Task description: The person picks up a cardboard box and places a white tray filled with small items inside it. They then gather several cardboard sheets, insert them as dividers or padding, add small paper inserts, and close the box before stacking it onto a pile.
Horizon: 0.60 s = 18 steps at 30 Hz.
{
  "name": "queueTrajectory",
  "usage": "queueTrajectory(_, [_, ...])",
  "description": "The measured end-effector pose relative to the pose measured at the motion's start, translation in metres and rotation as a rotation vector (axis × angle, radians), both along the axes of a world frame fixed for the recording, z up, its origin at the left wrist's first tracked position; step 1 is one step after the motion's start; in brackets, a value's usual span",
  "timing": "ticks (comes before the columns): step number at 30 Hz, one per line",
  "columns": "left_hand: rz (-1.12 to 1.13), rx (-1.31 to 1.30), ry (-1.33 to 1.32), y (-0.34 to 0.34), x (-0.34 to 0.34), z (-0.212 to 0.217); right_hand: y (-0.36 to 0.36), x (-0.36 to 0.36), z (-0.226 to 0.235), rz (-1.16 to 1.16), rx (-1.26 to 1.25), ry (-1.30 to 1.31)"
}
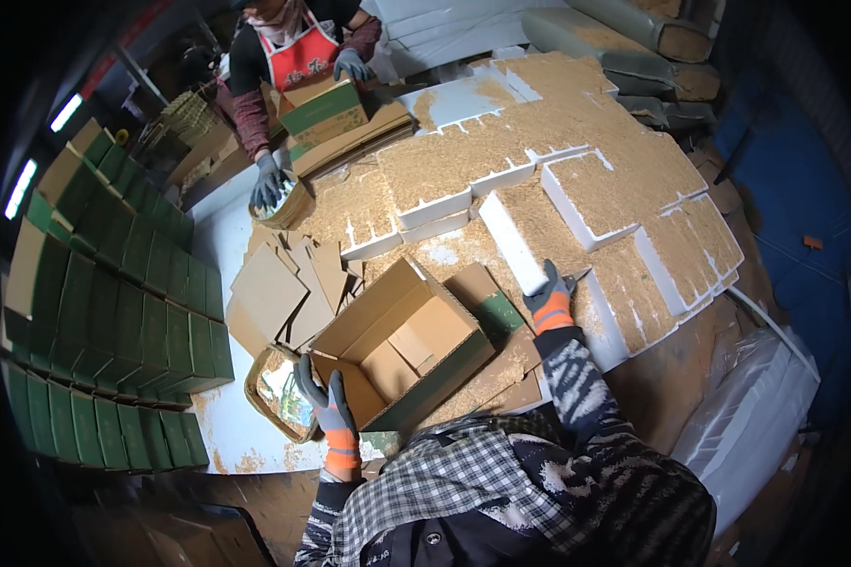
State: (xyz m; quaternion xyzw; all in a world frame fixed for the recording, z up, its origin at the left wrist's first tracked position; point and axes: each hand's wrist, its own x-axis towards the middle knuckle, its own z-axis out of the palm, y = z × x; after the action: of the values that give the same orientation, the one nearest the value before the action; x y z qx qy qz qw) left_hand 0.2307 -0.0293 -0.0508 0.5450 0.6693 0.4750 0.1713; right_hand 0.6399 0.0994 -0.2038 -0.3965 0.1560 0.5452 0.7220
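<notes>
Room: dim packing area, green boxes (113,312) stacked in rows along the left, white foam sheets and blue sheeting on the right.
Table: white table (219,236) scattered with sawdust; foam trays (539,161) filled with sawdust cover its far and right parts.
Co-worker: a person in a red apron (298,57) at the far left corner, gloved hands on a green-sided carton and on a tape roll.
Box: open cardboard box (402,345) with a green side, near the front edge, flaps up, tilted with its mouth toward the wearer's left; empty but for a card insert.
Card pieces: loose flat cardboard (288,283) fanned out just beyond the box, toward the left edge.
Foam strip: long white strip (512,244) lying beyond and right of the box, its long axis running away from the wearer.
Left hand: gloved left hand (323,397) open, fingers spread against the box's near left corner, steadying it.
Right hand: gloved right hand (550,300) curled on the strip's near end; how firmly it grips, I cannot tell.
Key relation: strip sits right of the box, its near end closest to the right hand, and the box mouth faces away from it.
</notes>
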Motion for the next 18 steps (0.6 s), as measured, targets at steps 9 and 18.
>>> queueTrajectory(9, [-0.322,-0.124,-0.397,0.018,0.022,-0.009,-0.122,0.060,0.213,0.525,0.408,-2.212])
queueTrajectory(18, [-0.249,-0.017,-0.460,0.046,0.014,-0.057,-0.078,-0.073,0.313,1.255,0.371,-1.343])
